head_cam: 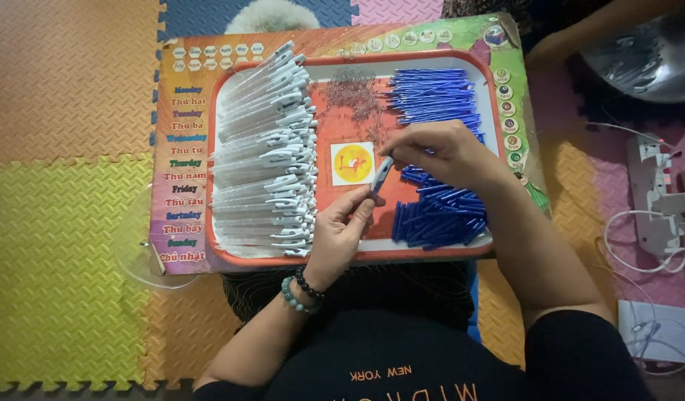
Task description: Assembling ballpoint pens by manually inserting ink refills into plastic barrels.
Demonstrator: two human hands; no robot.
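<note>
Hands meet over the tray (224, 256): left hand (341, 230) and right hand (439, 152) each grip one pen piece (381, 175) (white pen parts (264, 152) lie leftward, blue ones (439, 215) rightward).

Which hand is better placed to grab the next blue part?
Probably the right hand: it sits directly over the blue parts. The left hand holds the pen, nearer the white barrels.
</note>
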